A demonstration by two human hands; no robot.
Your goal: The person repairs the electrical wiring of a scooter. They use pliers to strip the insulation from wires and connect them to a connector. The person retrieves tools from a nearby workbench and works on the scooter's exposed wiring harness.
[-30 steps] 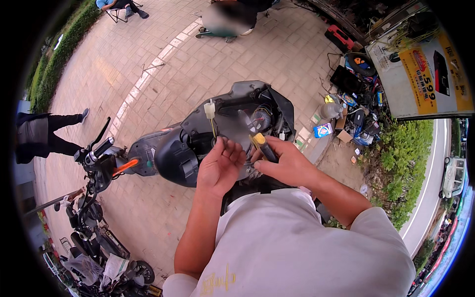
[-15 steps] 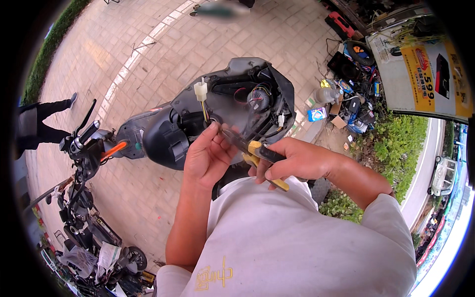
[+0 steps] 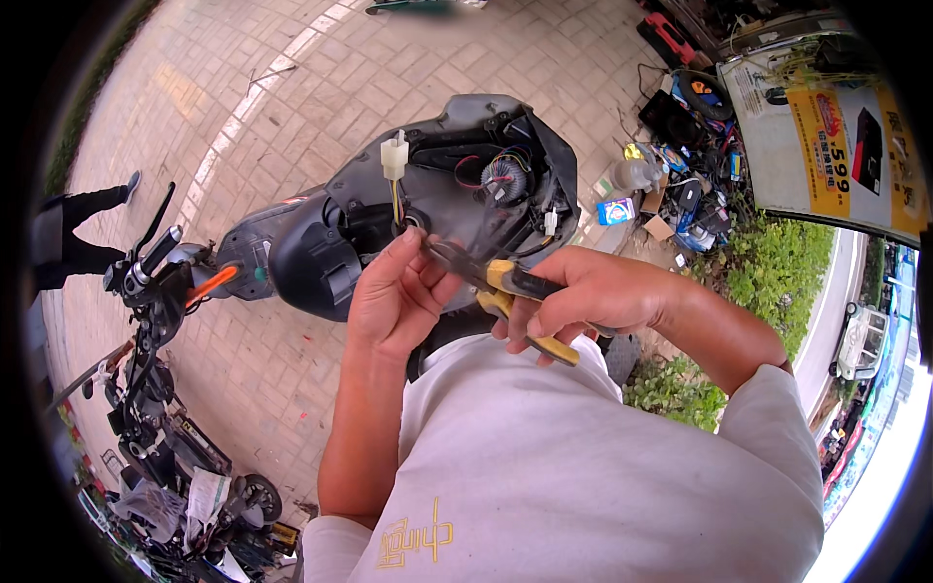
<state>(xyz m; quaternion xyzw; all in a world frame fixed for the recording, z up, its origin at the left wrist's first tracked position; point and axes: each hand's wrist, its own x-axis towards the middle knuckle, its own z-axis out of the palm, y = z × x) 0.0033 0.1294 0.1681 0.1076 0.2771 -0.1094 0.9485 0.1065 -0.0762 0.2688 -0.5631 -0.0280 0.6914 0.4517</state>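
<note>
We see the right hand (image 3: 593,296) wrapped around yellow-handled pliers (image 3: 505,291), their tip meeting the left hand's (image 3: 398,296) pinched fingers near the open black scooter body (image 3: 437,185), a white plastic connector (image 3: 394,155) standing beyond.

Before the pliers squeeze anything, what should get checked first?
1. Pliers gripped firmly in the right hand: ok.
2. Left hand steadying the wire at the plier tips: ok.
3. Fingers out of the jaws' bite: cannot tell, they sit very close.
4. White connector on the yellow wires, above the hands and away from the pliers: ok.
5. Scooter's open rear shell standing steady: cannot tell.
</note>
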